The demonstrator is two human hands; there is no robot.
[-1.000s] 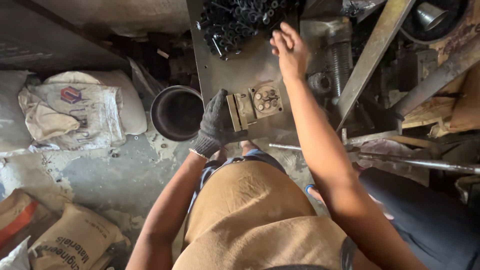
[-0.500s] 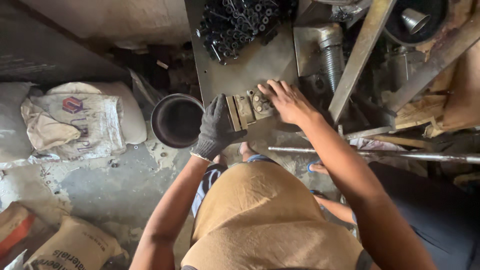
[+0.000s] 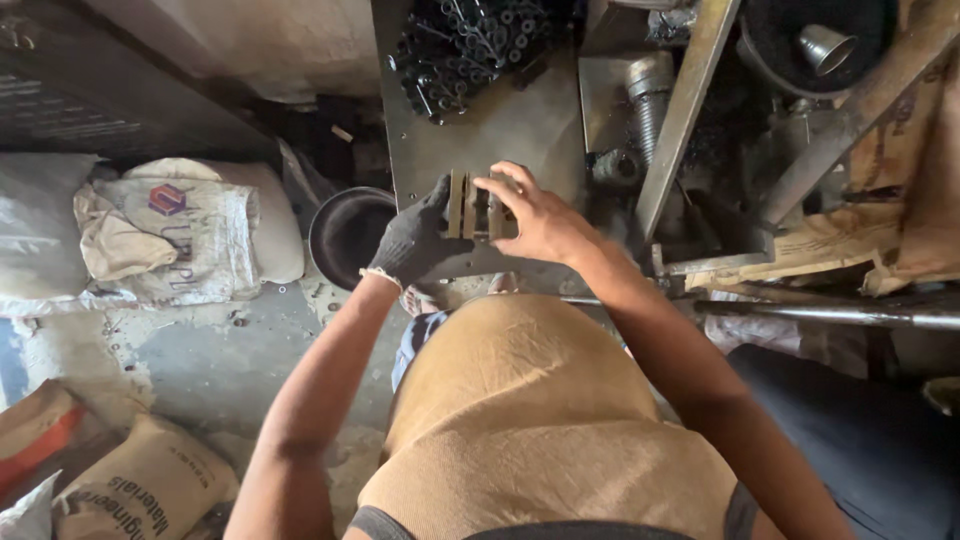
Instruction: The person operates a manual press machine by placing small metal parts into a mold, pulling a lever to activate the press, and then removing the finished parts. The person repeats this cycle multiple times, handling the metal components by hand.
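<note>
Left hand (image 3: 412,243), gloved: grip closed on metal block jig (image 3: 470,205), tilted up off steel desk (image 3: 520,125) | right hand (image 3: 535,218), bare: fingers pinch jig's far side, possibly seating pins | advice: steady jig, press evenly | dark bolts (image 3: 470,40) behind

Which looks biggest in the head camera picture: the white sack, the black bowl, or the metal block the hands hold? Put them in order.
1. white sack, biggest by far.
2. black bowl, middle.
3. metal block, smallest, held by the gloved left hand and the bare right hand. It sits nearer the camera, yet looks smallest.
</note>
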